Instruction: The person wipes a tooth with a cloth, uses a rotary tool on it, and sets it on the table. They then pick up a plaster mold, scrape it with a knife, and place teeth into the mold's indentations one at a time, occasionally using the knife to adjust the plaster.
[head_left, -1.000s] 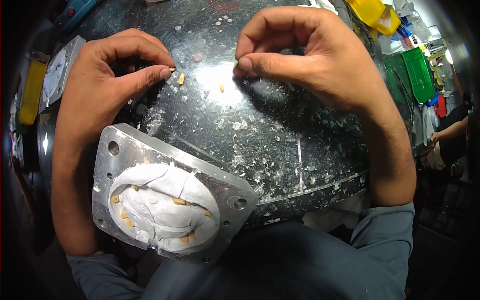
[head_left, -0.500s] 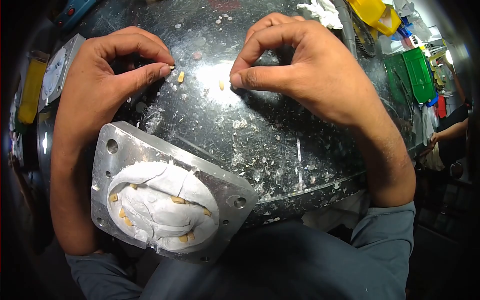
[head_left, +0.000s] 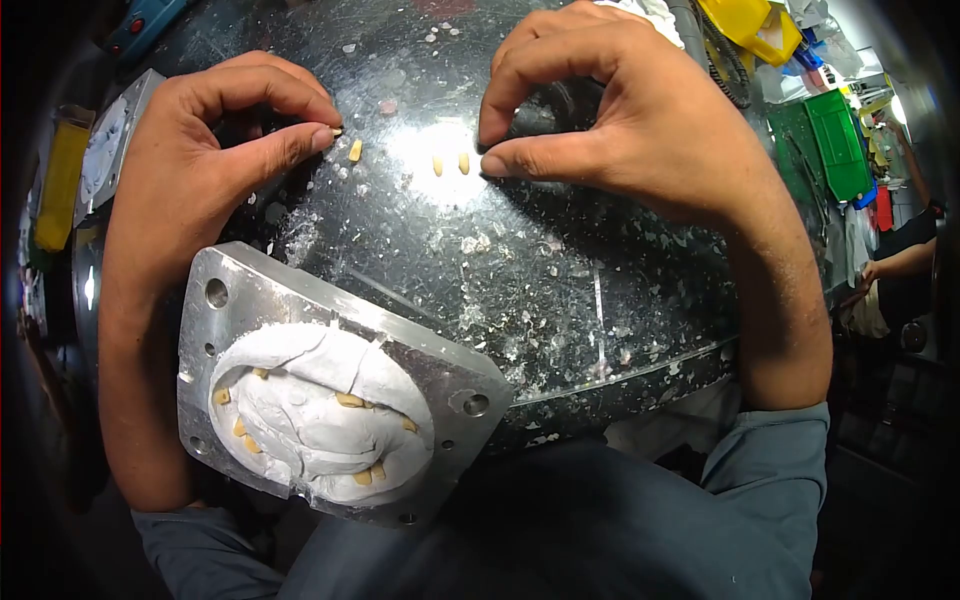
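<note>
My left hand [head_left: 215, 145] pinches a small artificial tooth [head_left: 338, 131] between thumb and forefinger; only its tip shows. Just right of those fingers, a yellowish artificial tooth [head_left: 355, 150] lies on the dark worktop [head_left: 420, 270]. Two more teeth, a left one [head_left: 437, 165] and a right one [head_left: 463, 163], stand side by side in the bright light spot. Beside them is my right hand [head_left: 620, 110], its thumb and forefinger apart with nothing between them. Nearest me, a metal denture flask half [head_left: 450, 365] sits tilted, filled with white plaster [head_left: 340, 430] in which several yellowish teeth are set.
Another plaster-filled metal flask half [head_left: 115, 140] stands at the far left, near a yellow object [head_left: 65, 185]. Green bin [head_left: 838, 145], yellow container [head_left: 750, 30] and crumpled white material [head_left: 655, 15] are at the right and back. Another person's arm [head_left: 905, 262] shows at the right edge.
My right thumb and forefinger have parted and moved slightly up and right, leaving a tooth on the worktop beside the other. My left hand keeps its pinch almost in place.
</note>
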